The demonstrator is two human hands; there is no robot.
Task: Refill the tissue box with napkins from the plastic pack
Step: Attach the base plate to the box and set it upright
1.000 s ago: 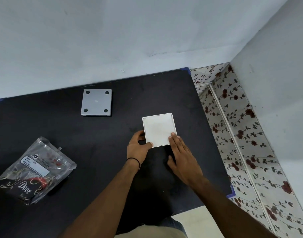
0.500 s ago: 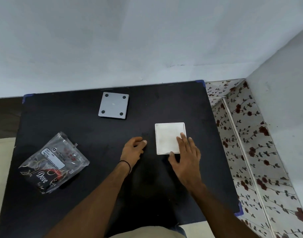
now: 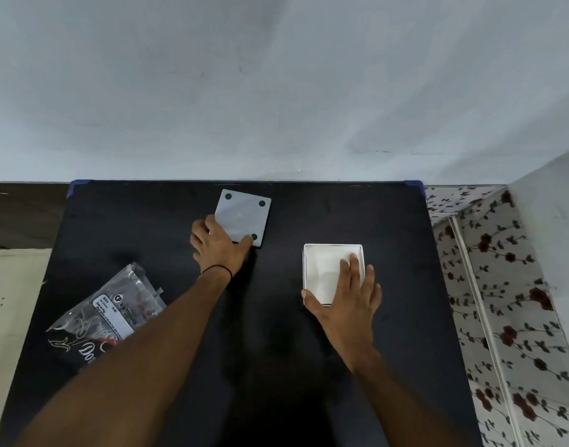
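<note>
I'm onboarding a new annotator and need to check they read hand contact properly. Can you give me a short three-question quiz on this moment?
1. True or false: the left hand rests on the grey square panel.
2. The right hand is on: A) the plastic pack B) the white box C) the bare table.
3. Which item does neither hand touch?

Key: 1 true; 2 B; 3 the plastic pack.
</note>
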